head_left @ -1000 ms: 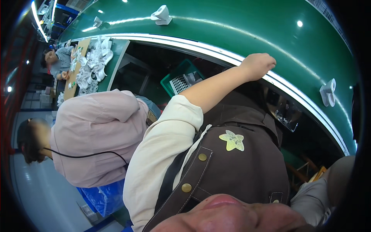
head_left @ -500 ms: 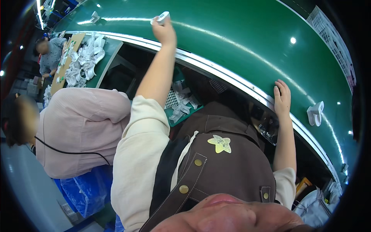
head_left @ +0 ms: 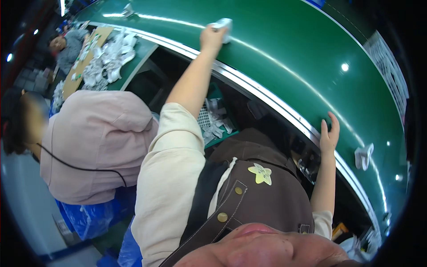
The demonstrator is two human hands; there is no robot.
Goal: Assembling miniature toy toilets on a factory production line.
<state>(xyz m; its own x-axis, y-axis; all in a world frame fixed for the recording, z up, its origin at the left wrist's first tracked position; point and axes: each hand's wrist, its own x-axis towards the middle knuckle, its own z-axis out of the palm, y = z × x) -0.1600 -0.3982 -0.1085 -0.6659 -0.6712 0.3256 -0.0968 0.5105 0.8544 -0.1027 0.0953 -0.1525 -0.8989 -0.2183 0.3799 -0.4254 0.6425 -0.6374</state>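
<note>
My left hand (head_left: 211,39) reaches over the green conveyor belt (head_left: 284,49) with its fingers closed round a white moulded plastic part (head_left: 226,29). The fingers hide some of that part. My right hand (head_left: 329,135) is above the belt's near edge, fingers spread and nothing in them. To its right a second white plastic part (head_left: 364,156) stands on the belt, apart from the hand. Far left on the belt sits another white part (head_left: 128,10).
A metal rail (head_left: 258,91) edges the belt's near side. Below it, a green bin (head_left: 218,141) holds white parts. A person in a pink top (head_left: 100,142) sits at my left, before a bench with heaped white parts (head_left: 109,60). White crates (head_left: 387,62) line the far side.
My left hand, with the white part, appears further right over the belt. The fingers of my right hand have spread apart. The whole view has shifted a little.
</note>
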